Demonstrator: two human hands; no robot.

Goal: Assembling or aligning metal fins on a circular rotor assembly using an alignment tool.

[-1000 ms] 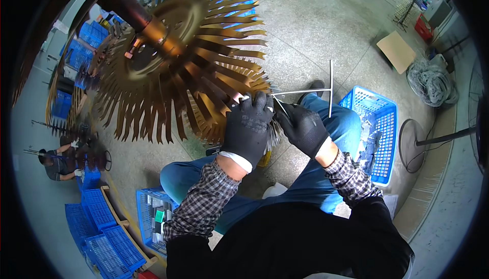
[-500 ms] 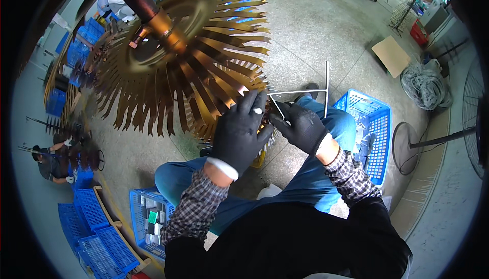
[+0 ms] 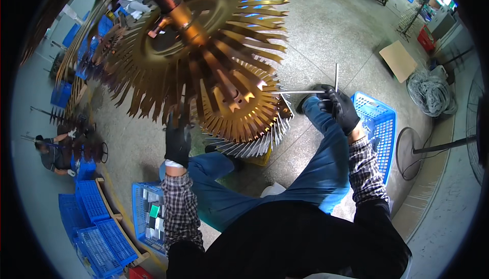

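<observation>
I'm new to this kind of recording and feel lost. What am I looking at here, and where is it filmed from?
There is no robot here: these are a person's own two hands, in dark gloves. All the pictures come from one wide fisheye camera on the person's head, looking down, so straight edges bend near the rim.

The right hand grips a thin metal bar. The left hand is raised by the strips of a large bronze-coloured wheel; I can't tell whether it touches them. Below that sits a smaller ring of similar strips.

On the floor, a blue basket stands at the person's right.
</observation>
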